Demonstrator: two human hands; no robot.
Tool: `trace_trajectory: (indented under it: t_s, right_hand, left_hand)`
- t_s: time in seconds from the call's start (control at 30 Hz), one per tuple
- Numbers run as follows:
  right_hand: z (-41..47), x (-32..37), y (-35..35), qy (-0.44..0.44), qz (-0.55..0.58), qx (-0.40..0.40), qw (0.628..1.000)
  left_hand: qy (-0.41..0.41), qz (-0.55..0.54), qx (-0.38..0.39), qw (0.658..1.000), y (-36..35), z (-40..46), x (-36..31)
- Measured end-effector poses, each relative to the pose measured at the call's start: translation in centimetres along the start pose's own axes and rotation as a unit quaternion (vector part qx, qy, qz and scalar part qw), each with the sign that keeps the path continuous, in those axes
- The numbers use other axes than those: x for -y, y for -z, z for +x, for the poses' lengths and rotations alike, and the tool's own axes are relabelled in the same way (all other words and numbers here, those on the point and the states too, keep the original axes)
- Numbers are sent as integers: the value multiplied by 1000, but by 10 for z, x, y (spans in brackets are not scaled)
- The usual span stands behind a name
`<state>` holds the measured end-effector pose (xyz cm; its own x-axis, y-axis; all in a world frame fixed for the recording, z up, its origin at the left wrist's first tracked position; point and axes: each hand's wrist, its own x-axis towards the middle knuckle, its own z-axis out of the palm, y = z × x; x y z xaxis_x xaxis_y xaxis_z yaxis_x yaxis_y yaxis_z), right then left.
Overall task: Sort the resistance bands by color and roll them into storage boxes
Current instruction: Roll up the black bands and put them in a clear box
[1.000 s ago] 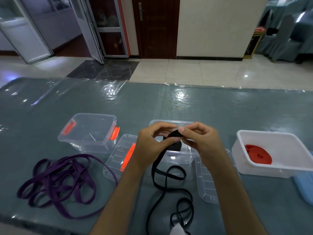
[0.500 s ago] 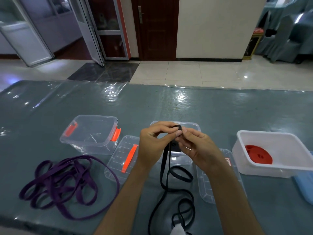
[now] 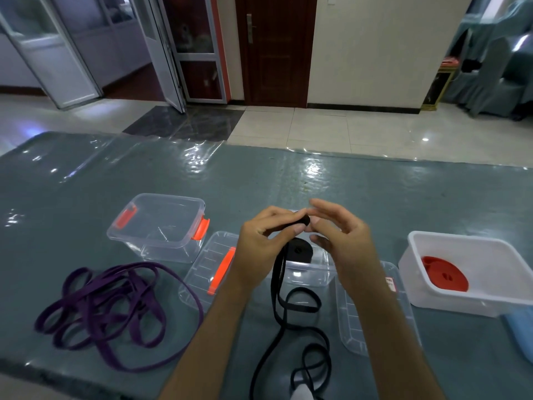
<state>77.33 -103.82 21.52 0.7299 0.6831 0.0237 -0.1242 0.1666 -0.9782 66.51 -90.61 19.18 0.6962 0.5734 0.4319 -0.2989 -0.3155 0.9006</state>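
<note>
We are starting the roll of the black band (image 3: pixel 279 287). Our left hand (image 3: pixel 261 243) pinches the small beginning of the coil between thumb and fingertips. Our right hand (image 3: pixel 343 238) is at the same spot with its fingers loosened and partly spread; a fingertip seems to touch the coil, but we cannot tell whether it grips. The band's loose length hangs from the hands and lies in loops on the counter (image 3: pixel 375 192) toward our body.

Directly under the hands stands a clear box (image 3: pixel 311 272) that already holds one black roll (image 3: pixel 300 251), so this looks like black's box. Beyond our left hand is another clear box (image 3: pixel 157 226) with orange latches, and nearer us on that side lies the tangled purple band (image 3: pixel 115 310), untouched. Out past our right hand, a white box (image 3: pixel 473 269) holds a rolled red band (image 3: pixel 444 274). Two lids lie flat, one to each side of the forearms.

Next, we judge, the right hand must take the coil again and turn it while the left feeds the strap flat and taut, or the core will spring loose.
</note>
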Motion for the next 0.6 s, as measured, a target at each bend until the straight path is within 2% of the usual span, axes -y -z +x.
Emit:
trace_trajectory:
  t_s: [0.1,0.27,0.4,0.5,0.6]
  right_hand:
    - [-1,2,0,82,-12,16,996]
    - [-2,2,3,124,7,8,992]
    - [-3,1,1,141,7,23,990]
    - [-1,2,1,141,18,20,990]
    - [2,3,0,171,-29,17,985]
  left_hand:
    - [-1,-7,9,1000,3,3,-6]
    - [17,-97,28,995,2,4,-16]
    - [59,-161,-41,984,-2,4,-20]
    - [40,-182,-68,980,-7,4,-21]
    - [19,-174,-100,979,-10,5,-22]
